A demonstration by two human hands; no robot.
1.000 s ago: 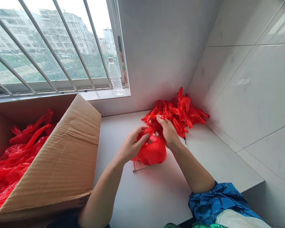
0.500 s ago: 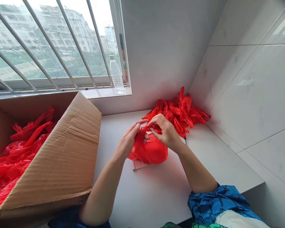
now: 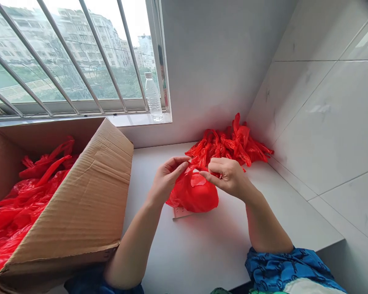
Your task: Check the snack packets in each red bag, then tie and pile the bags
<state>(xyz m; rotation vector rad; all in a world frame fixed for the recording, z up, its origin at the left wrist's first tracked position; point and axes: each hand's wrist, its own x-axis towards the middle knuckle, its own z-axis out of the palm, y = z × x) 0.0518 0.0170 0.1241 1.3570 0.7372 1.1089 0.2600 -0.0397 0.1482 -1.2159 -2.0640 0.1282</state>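
A rounded red plastic bag point(image 3: 202, 198) sits on the white table, its handles raised and twisted at the top. My left hand point(image 3: 168, 175) pinches one handle end on the left side. On the right, my right hand point(image 3: 228, 175) is closed on the other handle end, thumb pointing left. The stretch of red plastic between the two hands is drawn out sideways above the bag. Under the bag's lower left edge a pinkish printed paper point(image 3: 180, 212) sticks out.
A pile of knotted red bags point(image 3: 239, 141) lies against the wall behind my right hand. An open cardboard box point(image 3: 88, 192) with red bags inside stands at the left. A clear bottle point(image 3: 153, 98) is on the sill by the barred window.
My hands have moved apart, the right one to the right and slightly down, and the bag's handles are now pulled out between them. The view has shifted slightly.
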